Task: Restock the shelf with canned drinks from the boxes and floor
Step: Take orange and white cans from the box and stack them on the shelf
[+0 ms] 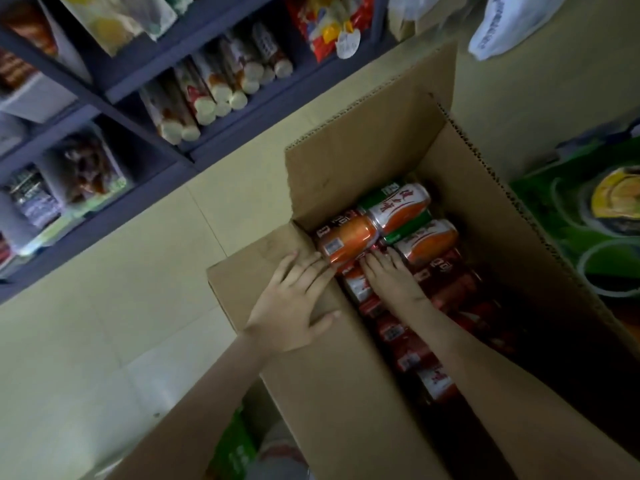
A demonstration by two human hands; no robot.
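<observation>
shelf goods [214,88] blurred, box [346,375] cropped below

the box [363,168] top stands open; upright flaps [346,157] wall the cans [408,216] at left and far side.

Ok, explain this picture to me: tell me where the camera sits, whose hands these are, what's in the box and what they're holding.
There is no machine here: a person wears one camera on the head, looking down at both hands. The open cardboard box stands on the tiled floor beside a shelf of packaged goods. Inside lie drink cans on their sides, orange, green and red. The left hand rests flat on the box flap, fingers touching an orange can. The right hand lies on the cans inside. Neither grips anything.
</observation>
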